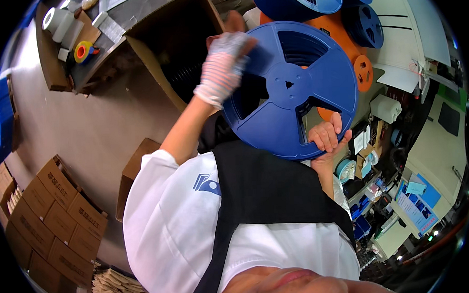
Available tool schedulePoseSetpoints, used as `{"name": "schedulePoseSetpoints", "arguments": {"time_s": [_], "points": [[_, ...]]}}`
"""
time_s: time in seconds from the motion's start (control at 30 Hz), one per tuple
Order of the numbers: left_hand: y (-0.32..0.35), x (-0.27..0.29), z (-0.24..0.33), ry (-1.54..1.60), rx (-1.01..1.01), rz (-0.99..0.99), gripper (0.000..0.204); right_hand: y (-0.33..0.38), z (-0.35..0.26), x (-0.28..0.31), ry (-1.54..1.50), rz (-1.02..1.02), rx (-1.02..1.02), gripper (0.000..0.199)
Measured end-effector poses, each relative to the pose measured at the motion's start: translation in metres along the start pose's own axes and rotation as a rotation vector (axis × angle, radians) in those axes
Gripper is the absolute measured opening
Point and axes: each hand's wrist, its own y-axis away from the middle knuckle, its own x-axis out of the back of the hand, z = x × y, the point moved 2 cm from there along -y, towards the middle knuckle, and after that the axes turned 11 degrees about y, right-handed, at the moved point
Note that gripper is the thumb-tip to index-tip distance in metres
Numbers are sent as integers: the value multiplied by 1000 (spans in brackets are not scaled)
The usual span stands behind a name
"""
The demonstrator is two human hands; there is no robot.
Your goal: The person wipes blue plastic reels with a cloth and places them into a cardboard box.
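A large blue plastic reel (322, 79) with black material wound inside is held up in front of my chest. Bare, my right hand (327, 135) is closed round its lower right rim, fingers passing through an opening in the flange. My left hand (224, 69), in a striped white knit glove, is at the reel's upper left edge. Motion smears its fingers, so I cannot tell whether they grip the rim. Behind that hand stands an open cardboard box (163, 22), its dark inside showing black ridged coils.
More blue reels (362, 26) and an orange reel (363, 73) sit beyond, at upper right. A bench at upper left carries a red-and-yellow tape roll (84, 51). Stacked brown cartons (56, 225) stand at lower left; pale machine cabinets (436, 150) line the right.
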Motion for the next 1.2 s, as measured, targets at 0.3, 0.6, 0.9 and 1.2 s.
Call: {"name": "schedulePoseSetpoints", "arguments": {"time_s": [0.3,0.6,0.9,1.2], "points": [[15,-70,21,396,-106,-252,36,2,8,-4,167,14,-92,34],[-1,-82,29,607,185,-342,46,-2,14,-10,228,-55,-177,33],[61,-4,-46,763,264,62,39,-10,-2,-16,96,65,17,28],[68,-15,6,-231,-123,-856,67,-36,-18,-15,70,111,-50,29]]}}
